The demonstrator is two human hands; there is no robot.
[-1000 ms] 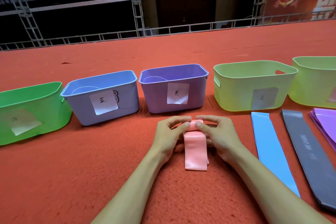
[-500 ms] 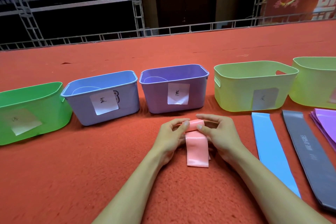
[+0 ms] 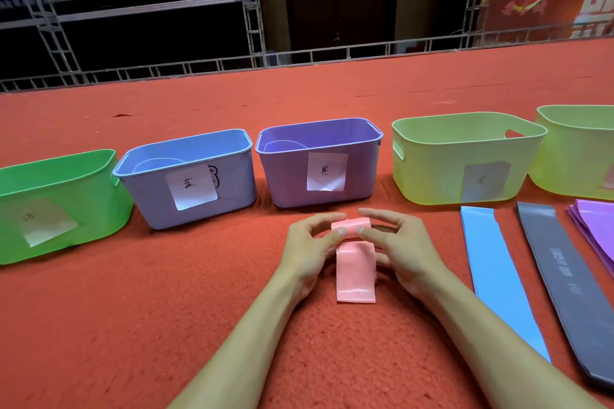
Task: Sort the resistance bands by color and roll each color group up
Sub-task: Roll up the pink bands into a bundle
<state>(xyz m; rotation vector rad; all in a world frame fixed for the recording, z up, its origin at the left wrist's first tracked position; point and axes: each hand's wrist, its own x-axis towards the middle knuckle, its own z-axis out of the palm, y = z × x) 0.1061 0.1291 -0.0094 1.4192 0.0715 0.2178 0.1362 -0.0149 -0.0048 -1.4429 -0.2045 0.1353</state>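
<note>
Red carpet (image 3: pixel 133 325), metal railing (image 3: pixel 212 65) at back; L hand (image 3: pixel 309 249) & R hand (image 3: pixel 405 249) fingers (image 3: pixel 378 214) clamped on pink band (image 3: pixel 355 272).

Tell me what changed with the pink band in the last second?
The left hand and right hand kept pinching the pink band and rolled more of it up: the flat tail got shorter, its near edge drawn away from the person. The blue band, grey band, purple bands and bins stayed put.
</note>
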